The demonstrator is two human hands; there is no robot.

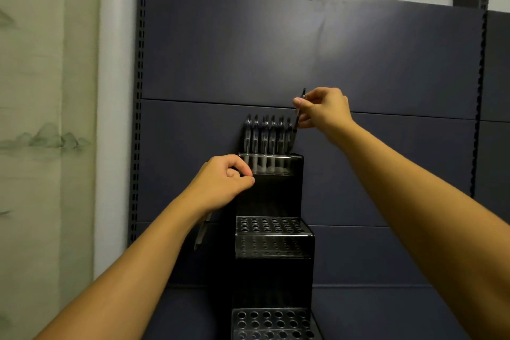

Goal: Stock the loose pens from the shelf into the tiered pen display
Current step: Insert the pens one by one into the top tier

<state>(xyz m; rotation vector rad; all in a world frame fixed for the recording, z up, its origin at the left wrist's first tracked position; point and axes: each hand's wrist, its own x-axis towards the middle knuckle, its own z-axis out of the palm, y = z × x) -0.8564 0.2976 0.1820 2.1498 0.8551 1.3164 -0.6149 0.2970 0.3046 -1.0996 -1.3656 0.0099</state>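
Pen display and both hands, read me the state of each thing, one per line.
top tier: back row holds six pens, upright
middle tier: holes empty
bottom tier: holes empty
right hand: pinches a dark pen, steep, lower end at the top tier's right end
left hand: curled beside the top tier, grips spare pens hanging below the wrist
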